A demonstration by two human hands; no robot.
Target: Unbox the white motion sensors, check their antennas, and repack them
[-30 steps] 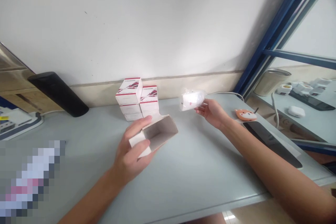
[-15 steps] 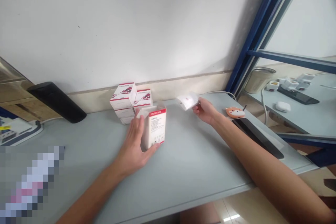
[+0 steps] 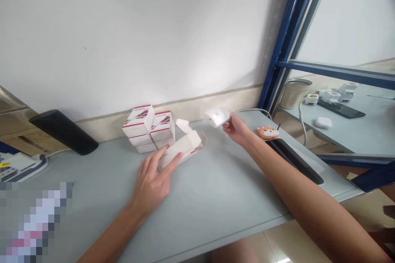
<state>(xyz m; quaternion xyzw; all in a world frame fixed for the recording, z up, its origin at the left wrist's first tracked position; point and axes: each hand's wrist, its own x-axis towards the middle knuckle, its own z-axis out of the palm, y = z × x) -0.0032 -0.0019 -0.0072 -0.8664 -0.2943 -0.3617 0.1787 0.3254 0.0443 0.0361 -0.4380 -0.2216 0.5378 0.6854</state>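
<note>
A white carton (image 3: 180, 148) lies tilted on its side at the middle of the grey desk (image 3: 216, 201), its open end turned away to the right with the flaps sticking out. The left hand (image 3: 152, 181) grips the nearer end, fingers along the far side and thumb along the near one, only the carton's width apart. To the right, a white item in clear plastic (image 3: 217, 117) is pinched in the closed fingertips of the right hand (image 3: 237, 128), raised off the desk; its details are washed out, so I cannot say what it is. Just beyond the carton, red-edged stacked boxes (image 3: 151, 125) stand near the wall (image 3: 173, 49). By the right forearm lie an orange animal-faced object (image 3: 269, 132) and a long dark slab (image 3: 294, 161). Further left, a black cylinder (image 3: 64, 132) leans over at the back. Past the blue frame (image 3: 282, 41) at the right appear a tin (image 3: 294, 94) and a small white case (image 3: 323, 122).
</note>
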